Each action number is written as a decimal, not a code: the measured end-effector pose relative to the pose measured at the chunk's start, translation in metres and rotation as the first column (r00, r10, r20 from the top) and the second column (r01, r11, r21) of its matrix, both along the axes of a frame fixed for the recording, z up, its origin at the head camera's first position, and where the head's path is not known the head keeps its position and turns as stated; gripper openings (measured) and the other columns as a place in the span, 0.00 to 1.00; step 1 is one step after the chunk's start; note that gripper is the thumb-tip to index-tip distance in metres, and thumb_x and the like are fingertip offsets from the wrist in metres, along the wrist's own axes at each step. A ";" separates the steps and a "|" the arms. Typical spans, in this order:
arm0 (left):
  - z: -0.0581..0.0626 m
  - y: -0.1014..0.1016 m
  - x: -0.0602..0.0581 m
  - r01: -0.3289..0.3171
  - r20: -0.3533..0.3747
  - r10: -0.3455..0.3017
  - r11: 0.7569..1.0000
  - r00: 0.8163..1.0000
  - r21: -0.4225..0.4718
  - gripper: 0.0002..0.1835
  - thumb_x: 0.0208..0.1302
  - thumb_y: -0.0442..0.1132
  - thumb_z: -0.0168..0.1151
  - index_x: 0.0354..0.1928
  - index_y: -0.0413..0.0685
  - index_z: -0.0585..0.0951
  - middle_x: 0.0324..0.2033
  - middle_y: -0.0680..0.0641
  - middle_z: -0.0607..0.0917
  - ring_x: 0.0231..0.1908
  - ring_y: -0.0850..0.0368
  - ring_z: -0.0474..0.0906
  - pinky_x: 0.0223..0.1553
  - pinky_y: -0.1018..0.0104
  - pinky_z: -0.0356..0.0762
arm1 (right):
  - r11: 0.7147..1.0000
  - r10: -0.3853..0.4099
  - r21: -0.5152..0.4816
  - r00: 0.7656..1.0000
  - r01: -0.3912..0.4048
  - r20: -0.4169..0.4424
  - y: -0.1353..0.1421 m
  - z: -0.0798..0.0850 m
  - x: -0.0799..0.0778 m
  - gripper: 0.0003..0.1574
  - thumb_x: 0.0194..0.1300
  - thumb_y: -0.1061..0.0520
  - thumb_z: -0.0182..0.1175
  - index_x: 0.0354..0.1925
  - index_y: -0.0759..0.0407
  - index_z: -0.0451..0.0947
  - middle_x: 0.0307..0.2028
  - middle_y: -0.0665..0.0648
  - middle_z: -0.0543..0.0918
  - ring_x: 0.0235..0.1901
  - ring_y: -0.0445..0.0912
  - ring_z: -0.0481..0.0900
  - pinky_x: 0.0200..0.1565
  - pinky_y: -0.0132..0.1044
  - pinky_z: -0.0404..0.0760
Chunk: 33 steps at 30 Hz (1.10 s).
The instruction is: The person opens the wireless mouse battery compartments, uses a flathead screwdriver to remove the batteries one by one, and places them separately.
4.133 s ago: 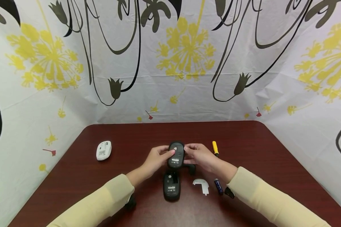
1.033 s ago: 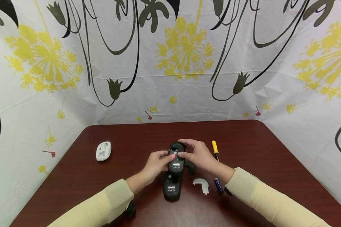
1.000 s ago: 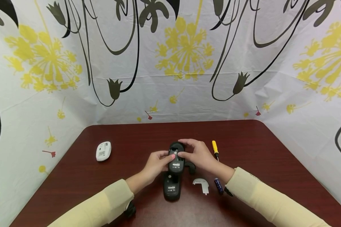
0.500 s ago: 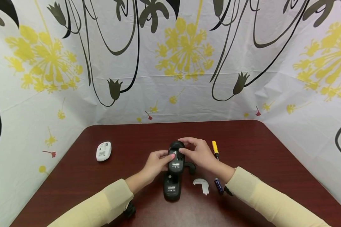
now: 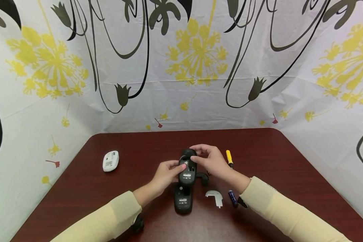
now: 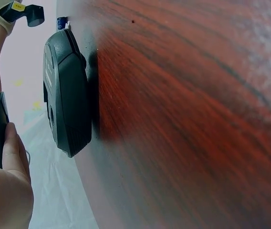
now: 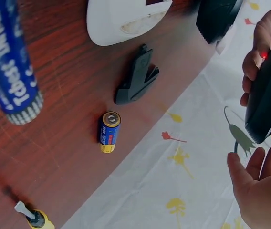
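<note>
My left hand (image 5: 164, 176) holds a black computer mouse (image 5: 187, 176) bottom side up, its thumb on the label side. At the mouse's far end my right hand (image 5: 211, 163) pinches a black battery cover (image 5: 187, 153), which stands partly off the mouse and bares the battery bay. In the right wrist view the held mouse (image 7: 266, 90) is between both hands, above the table. Just below the hands a second black mouse (image 5: 183, 201) lies underside up on the table, its battery bay uncovered.
Right of the mice lie another black cover (image 5: 203, 178), a white cover (image 5: 214, 197) and a blue battery (image 5: 233, 198). A small blue-and-yellow battery (image 7: 109, 132) shows in the right wrist view. Farther out are a yellow-handled screwdriver (image 5: 229, 158) and a white mouse (image 5: 110, 161).
My right hand has moved from the mouse's side to its far end. The cover has slid away from the mouse, opening the battery bay. The left hand has stayed nearly in place.
</note>
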<state>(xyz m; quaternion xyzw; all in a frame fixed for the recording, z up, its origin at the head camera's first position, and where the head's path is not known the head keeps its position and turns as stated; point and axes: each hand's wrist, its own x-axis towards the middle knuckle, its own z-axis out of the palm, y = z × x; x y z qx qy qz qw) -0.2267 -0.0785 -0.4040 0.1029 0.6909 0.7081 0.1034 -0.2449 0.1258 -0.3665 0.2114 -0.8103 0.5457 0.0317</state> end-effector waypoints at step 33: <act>0.002 -0.005 0.007 -0.016 0.006 0.016 1.000 1.000 -0.001 0.24 0.68 0.41 0.62 0.58 0.27 0.74 0.44 0.36 0.84 0.36 0.50 0.85 0.40 0.56 0.84 | 0.953 -0.017 -0.274 0.924 0.132 0.383 0.021 0.010 -0.059 0.24 0.69 0.68 0.56 0.62 0.68 0.68 0.44 0.63 0.77 0.45 0.51 0.82 0.54 0.48 0.78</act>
